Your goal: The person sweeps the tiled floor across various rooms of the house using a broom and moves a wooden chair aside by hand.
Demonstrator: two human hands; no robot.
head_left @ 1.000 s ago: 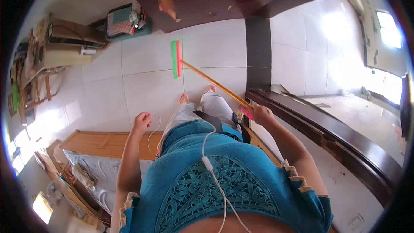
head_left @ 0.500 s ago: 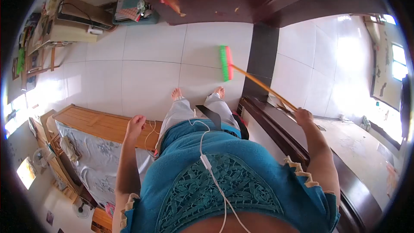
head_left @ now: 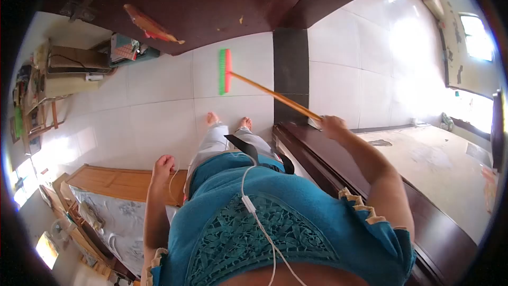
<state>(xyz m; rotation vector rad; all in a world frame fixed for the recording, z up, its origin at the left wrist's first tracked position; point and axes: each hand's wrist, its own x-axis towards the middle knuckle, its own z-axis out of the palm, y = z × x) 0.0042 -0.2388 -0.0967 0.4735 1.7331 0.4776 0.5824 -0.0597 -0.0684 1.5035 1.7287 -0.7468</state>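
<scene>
Orange broomstick (head_left: 291, 104) in curled right fingers (head_left: 326, 122)

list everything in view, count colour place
Broom: 1, green, pink and orange-brown, upper centre
Floor tiles: many, white, around broom
Floor strip: 1, black, right of broom
Panel: 1, dark red-brown, top
Container: 1, teal, upper left
Bench: 1, orange-brown, lower left
Cloth: 1, grey, lower left
Windows: several, bright white, edges
Clutter: uncounted, mixed, left edge
Cable: at least 1, white, down the front
Shirt: 1, teal, bottom centre
Trousers: 1 pair, pale grey, centre
Feet: 2, bare, below broom
Left hand: 1, bare, left
Right hand: 1, bare, gripping broom
</scene>
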